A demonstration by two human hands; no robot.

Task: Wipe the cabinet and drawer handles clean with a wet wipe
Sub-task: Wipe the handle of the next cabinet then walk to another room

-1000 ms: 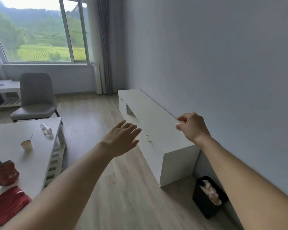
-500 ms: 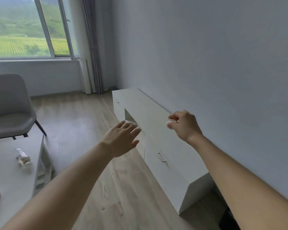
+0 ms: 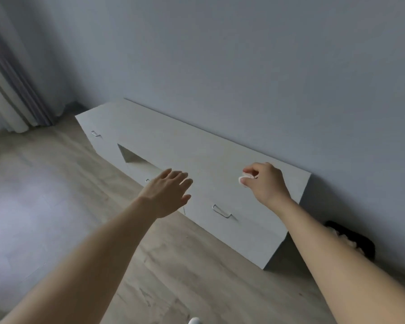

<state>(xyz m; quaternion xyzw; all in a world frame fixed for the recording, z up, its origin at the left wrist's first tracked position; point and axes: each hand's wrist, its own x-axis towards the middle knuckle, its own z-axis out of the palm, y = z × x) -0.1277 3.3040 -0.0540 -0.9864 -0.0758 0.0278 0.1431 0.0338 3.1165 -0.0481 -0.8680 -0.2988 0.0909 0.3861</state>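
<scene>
A long low white cabinet (image 3: 197, 150) stands against the grey wall. A metal handle (image 3: 222, 211) shows on its near drawer front, and another handle (image 3: 96, 134) sits on the far left door. My right hand (image 3: 265, 183) hovers over the cabinet top, pinching a small white wet wipe (image 3: 243, 180) between thumb and fingers. Held flat with fingers apart, my left hand (image 3: 167, 192) hangs in front of the cabinet and holds nothing. It partly hides a third handle behind it.
An open niche (image 3: 136, 157) cuts into the cabinet front. A black waste bin (image 3: 360, 244) with crumpled paper stands on the floor right of the cabinet, behind my right forearm. Grey curtains (image 3: 12, 90) hang at the far left. Wooden floor lies in front.
The view has swung right and down toward the cabinet; window, chair and table have left the frame. Both hands keep their poses, now over the cabinet's near end.
</scene>
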